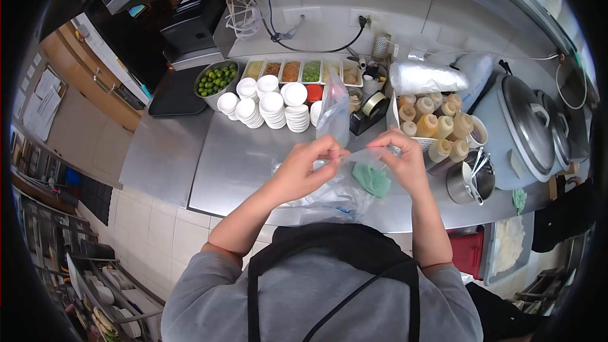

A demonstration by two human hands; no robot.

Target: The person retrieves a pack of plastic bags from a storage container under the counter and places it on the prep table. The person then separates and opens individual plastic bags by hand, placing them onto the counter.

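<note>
Stretched between my two hands is a thin clear plastic bag point(363, 154), held up over the steel counter. My left hand point(315, 163) pinches one end of its edge, and my right hand point(403, 158) pinches the other. Beneath them a green cloth point(371, 180) lies on the counter. More crumpled clear plastic point(326, 199) spreads near the counter's front edge, below my left hand. Just behind my hands stands a filled clear plastic bag point(334, 111) with something reddish near its top. Stacks of small white lidded cups point(272, 111) stand beyond my left hand.
Right of my hands, sauce bottles point(437, 120) crowd a white basket, with a metal pot of utensils point(470, 180) nearby. A tape dispenser point(372, 113) stands behind. A bowl of green limes point(216, 80) and trays of toppings point(291, 71) line the back. Large lidded pots point(529, 123) stand far right.
</note>
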